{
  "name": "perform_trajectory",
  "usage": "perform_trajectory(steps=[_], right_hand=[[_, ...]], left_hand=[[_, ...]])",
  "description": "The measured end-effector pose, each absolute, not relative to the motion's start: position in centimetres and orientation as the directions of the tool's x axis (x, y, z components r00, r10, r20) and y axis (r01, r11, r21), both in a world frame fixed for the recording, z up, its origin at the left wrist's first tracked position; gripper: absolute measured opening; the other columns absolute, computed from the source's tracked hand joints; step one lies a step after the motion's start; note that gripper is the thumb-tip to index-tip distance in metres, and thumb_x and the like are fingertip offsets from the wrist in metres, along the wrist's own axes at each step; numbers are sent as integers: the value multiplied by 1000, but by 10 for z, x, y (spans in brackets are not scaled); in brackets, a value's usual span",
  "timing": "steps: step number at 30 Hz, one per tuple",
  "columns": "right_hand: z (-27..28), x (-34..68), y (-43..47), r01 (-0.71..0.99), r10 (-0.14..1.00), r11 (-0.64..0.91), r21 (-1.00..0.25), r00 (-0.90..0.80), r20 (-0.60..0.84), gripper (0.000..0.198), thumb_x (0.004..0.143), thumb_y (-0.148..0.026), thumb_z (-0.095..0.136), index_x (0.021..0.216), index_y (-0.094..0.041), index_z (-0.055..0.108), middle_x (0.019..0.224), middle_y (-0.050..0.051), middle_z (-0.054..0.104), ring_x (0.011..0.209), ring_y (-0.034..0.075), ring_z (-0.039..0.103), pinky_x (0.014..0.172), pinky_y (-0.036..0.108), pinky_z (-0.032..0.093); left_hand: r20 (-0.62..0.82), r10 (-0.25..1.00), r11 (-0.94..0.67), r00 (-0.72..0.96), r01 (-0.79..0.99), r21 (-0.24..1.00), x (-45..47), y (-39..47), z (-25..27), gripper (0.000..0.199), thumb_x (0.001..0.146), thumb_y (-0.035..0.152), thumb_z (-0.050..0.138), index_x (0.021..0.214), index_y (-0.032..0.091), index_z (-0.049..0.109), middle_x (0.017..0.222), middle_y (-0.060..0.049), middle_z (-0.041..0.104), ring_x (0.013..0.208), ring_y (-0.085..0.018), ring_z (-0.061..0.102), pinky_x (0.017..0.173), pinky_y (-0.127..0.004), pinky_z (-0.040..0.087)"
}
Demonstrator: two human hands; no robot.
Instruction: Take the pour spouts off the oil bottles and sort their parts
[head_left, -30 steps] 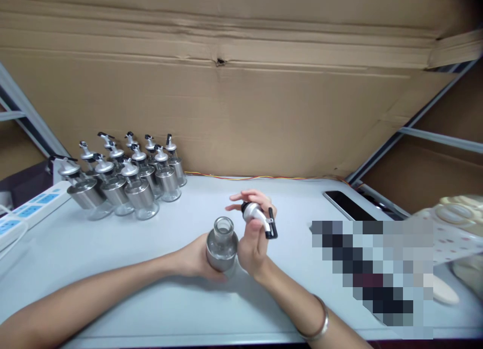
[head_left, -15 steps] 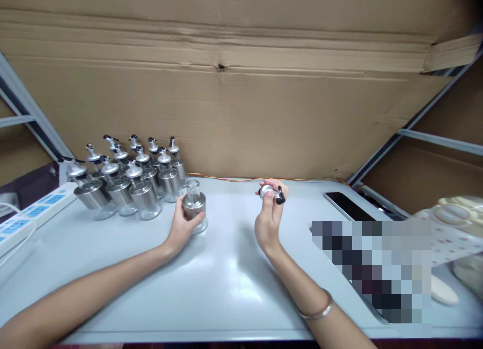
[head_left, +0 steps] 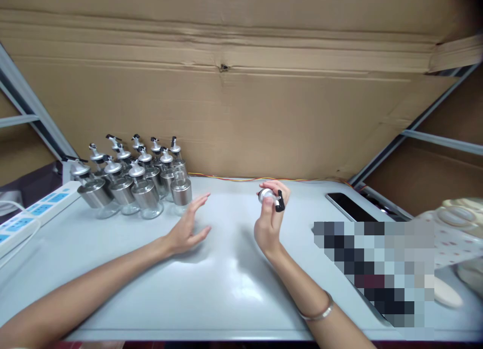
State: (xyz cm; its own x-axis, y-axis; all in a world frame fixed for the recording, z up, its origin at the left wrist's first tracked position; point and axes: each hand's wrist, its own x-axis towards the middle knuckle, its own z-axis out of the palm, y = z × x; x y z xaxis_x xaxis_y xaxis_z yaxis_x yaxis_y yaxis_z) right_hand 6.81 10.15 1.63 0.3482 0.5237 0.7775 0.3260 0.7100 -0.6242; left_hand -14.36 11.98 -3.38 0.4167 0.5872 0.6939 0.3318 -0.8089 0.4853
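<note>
My right hand (head_left: 269,221) is closed around a silver pour spout (head_left: 268,196) with a black flip cap, held above the table. My left hand (head_left: 189,228) is open, thumb and fingers apart, with nothing between them. Just beyond its fingers stands an uncapped glass bottle (head_left: 181,192) with a steel sleeve, upright at the right end of a group. Several similar bottles (head_left: 146,195) fill the left rear of the table, each topped with a silver spout and black cap.
A white power strip (head_left: 37,212) lies along the left edge of the table (head_left: 211,298). On the right are a phone (head_left: 349,206), a blurred-out patch and a dotted plastic bag (head_left: 453,238). A cardboard wall (head_left: 241,122) rises behind, with thin wires along its base.
My left hand has let go of the uncapped bottle, which now stands further left beside the others. That hand has drawn back and opened. My right hand stays nearly in place with the spout.
</note>
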Motion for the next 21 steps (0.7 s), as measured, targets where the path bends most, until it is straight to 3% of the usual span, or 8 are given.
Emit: perform_trajectory(steps=[2,4,6,8,11,16,19,21], right_hand=[[14,68,102,283,565,708,-647,323,759,25,95,-38,34,105,-21,49,106,8,45,98,20,49,82,40,43],[13,68,104,251,601,697,-672,307,738,24,94,-38,35,103,-21,50,103,7,46,96,20,49,81,39,44],[12,68,105,239,621,687,-687,299,725,25,94,-39,35,102,-21,50,102,7,47,95,20,49,80,38,44],[12,68,105,250,627,678,-691,294,721,26,94,-40,35,100,-21,52,101,7,48,94,19,50,79,36,43],[12,68,105,256,658,646,-719,290,694,28,93,-43,36,97,-21,51,98,6,50,86,17,51,75,33,43],[13,69,106,177,779,531,-829,284,559,27,91,-47,39,90,-21,45,86,3,55,68,13,48,64,27,41],[14,71,108,192,812,465,-864,296,503,33,90,-49,39,83,-19,51,85,3,53,63,11,45,61,26,39],[14,72,112,198,834,440,-876,271,480,36,88,-49,41,82,-17,57,85,4,52,65,12,47,64,27,40]], left_hand=[[448,748,-616,489,261,744,-140,123,-37,79,85,34,54,147,28,5,156,-14,10,143,-25,16,114,-47,23],[274,871,-379,408,202,903,-137,129,-40,84,86,45,48,147,25,-6,157,-13,-4,144,-24,5,116,-47,16],[182,930,-242,318,159,957,-136,135,-41,87,85,51,45,147,25,-10,156,-9,-10,144,-23,-1,116,-45,12],[171,946,-216,274,143,966,-135,137,-41,89,84,52,46,147,26,-11,156,-6,-11,144,-21,-4,117,-43,11],[182,959,-213,217,130,968,-133,135,-39,85,85,49,45,148,25,-8,157,-5,-8,144,-20,-1,117,-41,10],[178,982,-184,67,96,978,-135,137,-37,68,87,42,43,145,24,12,157,-9,10,144,-22,12,117,-43,14],[147,989,-146,-10,68,987,-137,139,-38,60,88,41,43,141,23,20,153,-14,22,141,-25,24,114,-45,22],[149,988,-152,45,58,987,-135,136,-37,58,88,43,43,138,23,22,144,-16,33,129,-26,43,107,-46,34]])
